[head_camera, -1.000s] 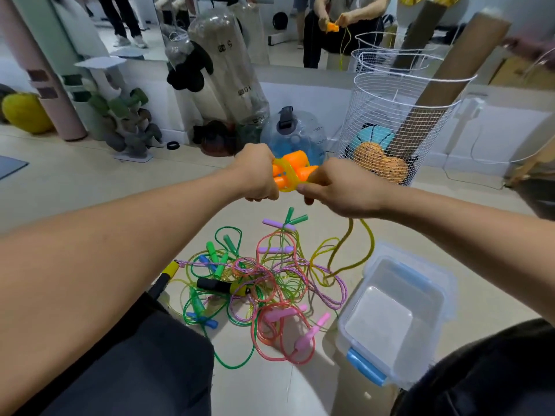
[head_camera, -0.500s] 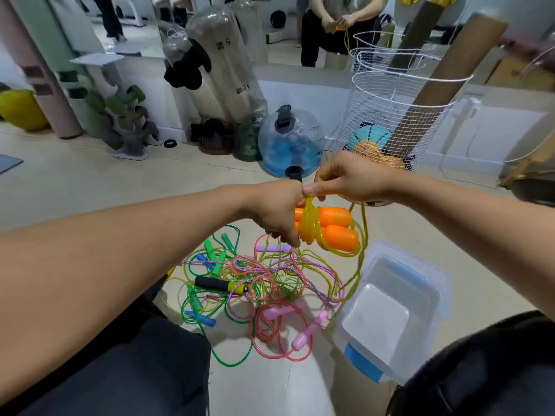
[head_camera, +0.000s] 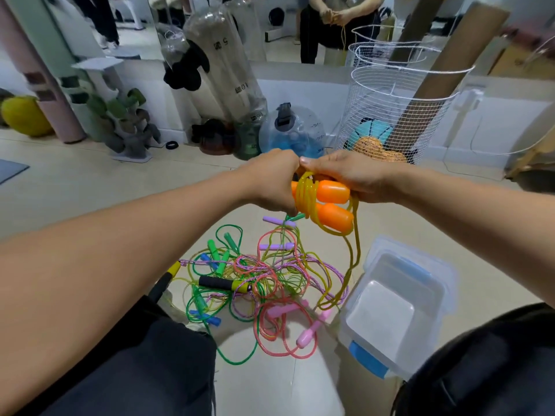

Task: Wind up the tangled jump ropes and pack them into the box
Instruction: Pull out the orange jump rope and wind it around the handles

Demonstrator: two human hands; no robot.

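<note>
Winding is under way: the left hand (head_camera: 271, 187) grips the orange handles (head_camera: 333, 202) while the right hand (head_camera: 350, 175), fingers apparently curled on them, wraps yellow cord (head_camera: 306, 193). Next, draw in the hanging tail toward the box (head_camera: 420, 274) on the floor.

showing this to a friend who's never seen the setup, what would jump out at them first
Two hands meet mid-frame: the left hand and right hand hold a pair of orange handles wrapped in yellow rope. Below on the floor lies a bright tangle of jump ropes, with a clear plastic box to its right.
</note>
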